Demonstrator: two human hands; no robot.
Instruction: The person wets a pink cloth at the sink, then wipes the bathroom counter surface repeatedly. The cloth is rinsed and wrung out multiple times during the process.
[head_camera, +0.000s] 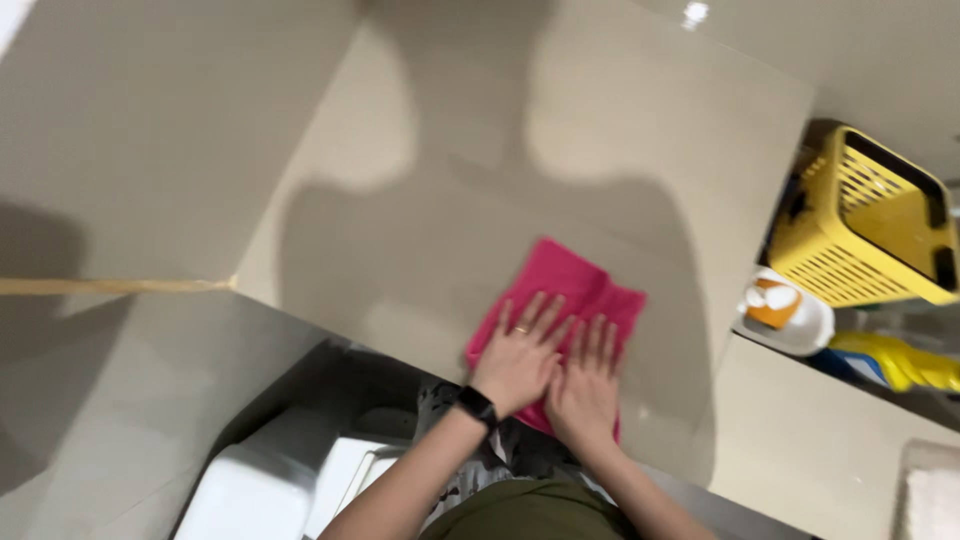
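Note:
A bright pink cloth (568, 280) lies flat against a pale beige tiled surface (430, 150). Both of my hands press on its lower part, fingers spread and flat. My left hand (520, 355) wears a ring and a black wristband and covers the cloth's lower left. My right hand (585, 380) lies beside it, touching it, on the cloth's lower right. Neither hand grips the cloth; the palms rest on it.
A yellow slotted plastic basket (865, 225) stands at the right. Below it are a white and orange container (785, 310) and a yellow bottle (895, 360). A white fixture (270, 485) sits at the lower left, and a pale mat corner (930, 495) at the lower right.

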